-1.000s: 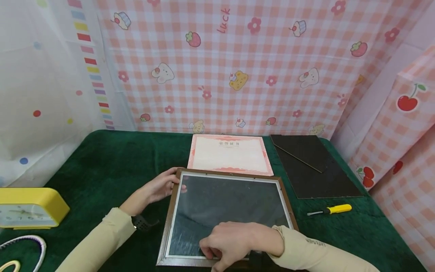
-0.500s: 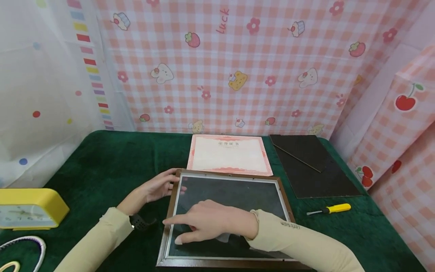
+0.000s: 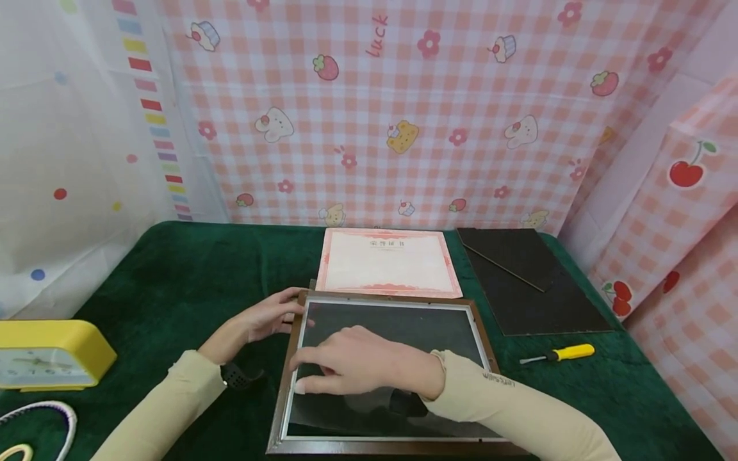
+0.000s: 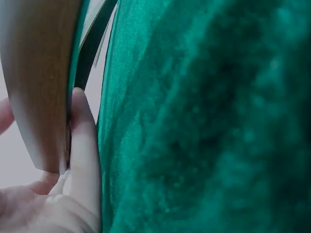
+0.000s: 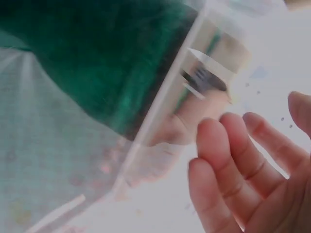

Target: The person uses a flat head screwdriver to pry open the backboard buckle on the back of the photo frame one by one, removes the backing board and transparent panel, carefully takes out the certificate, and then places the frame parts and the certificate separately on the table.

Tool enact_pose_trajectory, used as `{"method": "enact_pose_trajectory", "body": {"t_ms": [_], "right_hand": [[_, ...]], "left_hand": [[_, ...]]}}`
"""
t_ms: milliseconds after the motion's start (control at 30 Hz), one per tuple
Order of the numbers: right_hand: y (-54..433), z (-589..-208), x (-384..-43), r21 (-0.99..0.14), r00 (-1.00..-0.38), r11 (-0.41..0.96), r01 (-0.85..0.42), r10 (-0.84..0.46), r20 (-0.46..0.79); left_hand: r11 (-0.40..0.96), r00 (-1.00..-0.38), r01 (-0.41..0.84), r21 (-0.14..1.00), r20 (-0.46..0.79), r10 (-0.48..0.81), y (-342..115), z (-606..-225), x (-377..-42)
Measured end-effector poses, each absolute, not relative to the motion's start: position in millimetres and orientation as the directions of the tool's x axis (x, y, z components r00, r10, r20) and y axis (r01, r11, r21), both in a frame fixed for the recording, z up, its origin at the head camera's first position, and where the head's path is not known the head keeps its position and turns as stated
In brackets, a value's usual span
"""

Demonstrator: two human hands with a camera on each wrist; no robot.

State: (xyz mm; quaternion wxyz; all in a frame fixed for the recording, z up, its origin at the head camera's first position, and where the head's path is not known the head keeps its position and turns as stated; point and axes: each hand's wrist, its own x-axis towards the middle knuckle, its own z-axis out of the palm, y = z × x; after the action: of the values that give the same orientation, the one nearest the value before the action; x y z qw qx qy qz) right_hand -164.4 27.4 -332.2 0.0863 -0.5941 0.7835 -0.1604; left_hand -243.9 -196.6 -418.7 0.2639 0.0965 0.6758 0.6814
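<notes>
A brown picture frame [image 3: 281,410] with a white inner border lies across the front of the table, its glass pane [image 3: 398,320] reflecting the arm above it. My left hand [image 3: 271,318] grips the frame's far left corner. In the left wrist view, fingers and thumb sit on either side of the brown corner. Over the left part of the glass is my right hand [image 3: 354,365], index finger and thumb near the left frame bar. The right wrist view shows its fingers [image 5: 211,145] loosely bent, with nothing between them and a reflection in the glass beyond.
A certificate sheet [image 3: 389,266] with a pink border lies right behind the frame. To the right are a black backing board [image 3: 536,301] with a thin rod [image 3: 501,266] on it, and a yellow-handled screwdriver [image 3: 571,353]. A yellow clock [image 3: 86,346] stands at left.
My right hand has moved from the frame's near edge up and left over the glass, then slightly right, its index finger bending. The left hand stays at the corner.
</notes>
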Motion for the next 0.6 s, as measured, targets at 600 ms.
{"method": "enact_pose_trajectory", "body": {"t_ms": [600], "right_hand": [[94.1, -248.8, -155.4, -0.289, -0.336, 0.213, -0.933, -0.802, 0.493]], "left_hand": [[0.295, -0.886, -0.079, 0.952, -0.203, 0.418, -196.0, -415.4, -243.9]]}}
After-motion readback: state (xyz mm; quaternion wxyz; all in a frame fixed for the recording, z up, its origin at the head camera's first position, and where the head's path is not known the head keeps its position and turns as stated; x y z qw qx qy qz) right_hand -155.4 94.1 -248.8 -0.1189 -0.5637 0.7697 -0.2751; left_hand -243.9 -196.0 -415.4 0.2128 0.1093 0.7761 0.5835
